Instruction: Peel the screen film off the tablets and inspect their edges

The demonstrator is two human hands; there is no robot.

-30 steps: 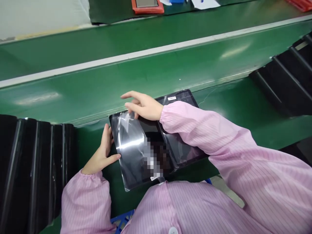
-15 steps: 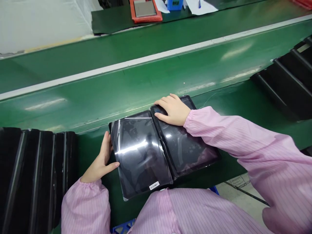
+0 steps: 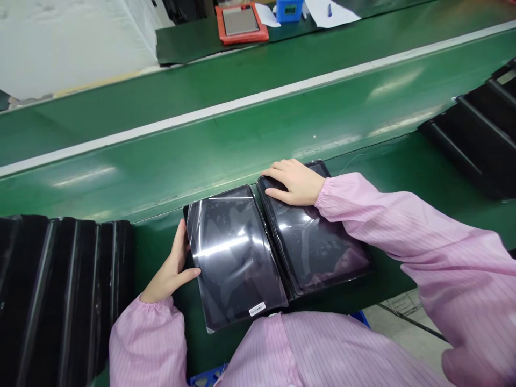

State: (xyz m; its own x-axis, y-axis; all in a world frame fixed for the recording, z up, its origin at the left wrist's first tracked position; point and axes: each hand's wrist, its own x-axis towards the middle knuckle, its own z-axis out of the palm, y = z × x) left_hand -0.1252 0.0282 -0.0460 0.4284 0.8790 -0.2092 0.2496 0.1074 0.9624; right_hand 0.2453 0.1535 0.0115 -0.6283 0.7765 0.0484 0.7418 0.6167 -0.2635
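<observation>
Two flat black tablet-like screens lie side by side before me, a narrow gap between them. Clear film covers the left screen (image 3: 237,258), which has a small white barcode label (image 3: 257,308) near its lower edge. My left hand (image 3: 173,269) holds that screen at its left side, thumb on the edge and the other fingers along the side, partly hidden. On the upper part of the right screen (image 3: 322,252) rests my right hand (image 3: 296,183), palm down, with its thumb apart and fingertips at the far edge.
Rows of leaning black panels stand on the green bench to the left (image 3: 60,290) and right (image 3: 475,134). A raised green ledge with a white strip (image 3: 213,109) runs behind. Beyond it are a red-framed panel (image 3: 242,24), a blue box (image 3: 288,9) and paper (image 3: 328,13).
The right screen has slid slightly right with my right hand, widening the gap at the far corners. My left hand keeps its place on the left screen. The view has shifted a little.
</observation>
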